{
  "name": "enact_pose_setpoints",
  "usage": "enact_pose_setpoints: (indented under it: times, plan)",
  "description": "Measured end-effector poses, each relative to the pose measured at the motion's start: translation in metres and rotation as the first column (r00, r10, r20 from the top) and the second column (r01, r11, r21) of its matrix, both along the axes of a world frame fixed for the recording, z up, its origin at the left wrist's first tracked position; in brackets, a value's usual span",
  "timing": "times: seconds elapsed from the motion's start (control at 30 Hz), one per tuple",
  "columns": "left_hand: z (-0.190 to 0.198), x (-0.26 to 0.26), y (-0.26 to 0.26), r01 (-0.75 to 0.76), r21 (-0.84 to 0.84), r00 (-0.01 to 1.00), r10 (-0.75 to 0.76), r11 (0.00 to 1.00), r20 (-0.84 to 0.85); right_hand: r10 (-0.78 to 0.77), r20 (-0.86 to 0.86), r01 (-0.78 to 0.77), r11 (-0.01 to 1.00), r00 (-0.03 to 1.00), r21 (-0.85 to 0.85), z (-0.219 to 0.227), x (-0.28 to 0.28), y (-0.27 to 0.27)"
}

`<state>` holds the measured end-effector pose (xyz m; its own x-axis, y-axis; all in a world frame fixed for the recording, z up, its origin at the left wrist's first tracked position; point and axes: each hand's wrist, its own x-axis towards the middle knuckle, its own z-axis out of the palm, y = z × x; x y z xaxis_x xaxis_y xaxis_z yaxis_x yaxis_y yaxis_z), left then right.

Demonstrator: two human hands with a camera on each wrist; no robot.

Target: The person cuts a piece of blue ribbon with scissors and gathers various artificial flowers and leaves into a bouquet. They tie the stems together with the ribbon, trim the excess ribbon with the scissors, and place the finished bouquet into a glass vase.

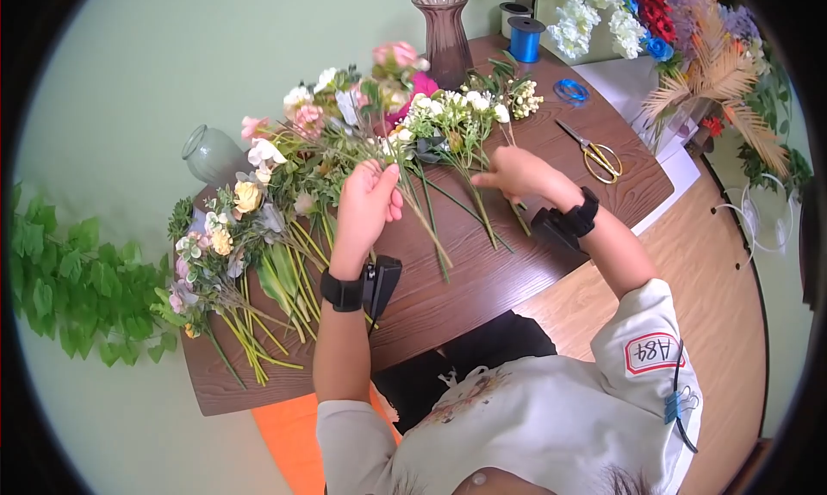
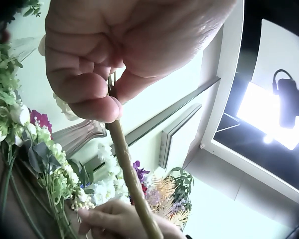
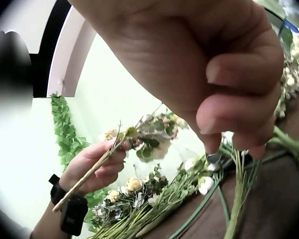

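Observation:
My left hand (image 1: 366,204) pinches a brown-green flower stem (image 2: 127,164) between thumb and fingertips, raised over the table. Its spray of pale pink blooms (image 3: 159,149) points away from me, and the bare stem end slants down toward me. My right hand (image 1: 521,174) reaches low over a bunch of white flowers (image 1: 452,112) with small green leaves. Its index finger and thumb stretch out with a gap between them in the left wrist view. In the right wrist view its fingertips overlap the bunch's green stems (image 3: 237,194). Cream berry sprigs (image 1: 525,101) lie just beyond that hand.
Mixed flowers with long green stems (image 1: 280,284) cover the table's left. A purple glass vase (image 1: 445,43) and a clear vase (image 1: 213,157) stand behind. A blue ribbon spool (image 1: 525,40), loose blue ribbon (image 1: 570,91) and gold-handled scissors (image 1: 600,161) are at the right.

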<state>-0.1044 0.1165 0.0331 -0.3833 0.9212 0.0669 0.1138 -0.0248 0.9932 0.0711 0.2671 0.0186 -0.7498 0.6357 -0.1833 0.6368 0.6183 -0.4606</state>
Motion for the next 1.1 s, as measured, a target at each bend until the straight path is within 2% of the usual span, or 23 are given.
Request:
enact_pose_setpoints:
  times: [0.07,0.17,0.23,0.33,0.43,0.57,0.63,0.7,0.77,0.8,0.83,0.9,0.97,1.03,1.1]
  plan:
    - [0.006,-0.001,0.007,0.005,0.028,1.000,-0.004,1.000,-0.006,0.070,0.139,-0.055,0.992,0.988,-0.109,-0.002,-0.005,-0.008]
    - [0.014,0.000,0.013,-0.001,0.077,0.999,0.004,0.997,-0.042,-0.005,0.087,0.023,0.978,0.996,-0.209,-0.016,-0.012,-0.010]
    - [0.017,0.000,0.014,0.008,0.104,0.999,-0.005,0.995,-0.034,-0.040,0.113,0.066,0.971,0.993,-0.228,-0.013,-0.009,-0.006]
    - [0.017,-0.002,0.012,-0.021,0.106,0.998,0.026,0.994,-0.053,-0.107,-0.175,0.046,0.945,0.979,-0.323,0.000,0.010,0.003]
    - [0.015,-0.007,0.013,-0.098,0.109,0.990,0.108,0.989,-0.092,-0.126,-0.318,0.012,0.941,0.940,-0.337,0.035,0.032,0.001]
    - [0.002,-0.014,0.020,-0.141,0.137,0.973,0.163,0.980,-0.164,-0.199,-0.425,0.098,0.964,0.883,-0.247,0.053,0.057,0.002]
    - [-0.006,-0.013,0.026,-0.081,0.054,0.977,0.090,0.995,-0.194,-0.259,-0.483,0.169,0.960,0.836,-0.223,0.058,0.068,0.002]
    - [-0.022,-0.011,0.035,-0.058,0.015,0.978,0.060,0.998,-0.198,-0.312,-0.475,0.221,0.946,0.823,-0.239,0.056,0.076,0.005]
    - [-0.033,-0.005,0.042,0.036,-0.058,0.982,-0.046,0.998,-0.184,-0.361,-0.468,0.280,0.931,0.807,-0.236,0.048,0.083,0.010]
    - [-0.038,-0.003,0.045,0.059,-0.135,0.971,-0.089,0.989,-0.223,-0.361,-0.467,0.282,0.931,0.807,-0.233,0.043,0.086,0.012]
    - [-0.043,0.000,0.047,0.061,-0.134,0.971,-0.090,0.989,-0.221,-0.363,-0.442,0.280,0.929,0.820,-0.243,0.038,0.087,0.014]
    - [-0.054,0.005,0.048,0.221,-0.279,0.945,-0.276,0.934,-0.175,-0.366,-0.415,0.280,0.926,0.833,-0.253,0.030,0.090,0.015]
    - [-0.054,0.010,0.049,0.220,-0.319,0.928,-0.299,0.922,-0.223,-0.374,-0.364,0.288,0.919,0.853,-0.268,0.026,0.090,0.014]
    - [-0.060,0.010,0.054,0.313,-0.274,0.943,-0.331,0.909,-0.020,-0.359,-0.352,0.275,0.924,0.864,-0.267,0.025,0.090,0.015]
    - [-0.059,0.009,0.058,0.307,-0.263,0.949,-0.315,0.914,0.013,-0.361,-0.339,0.302,0.929,0.869,-0.216,0.027,0.088,0.011]
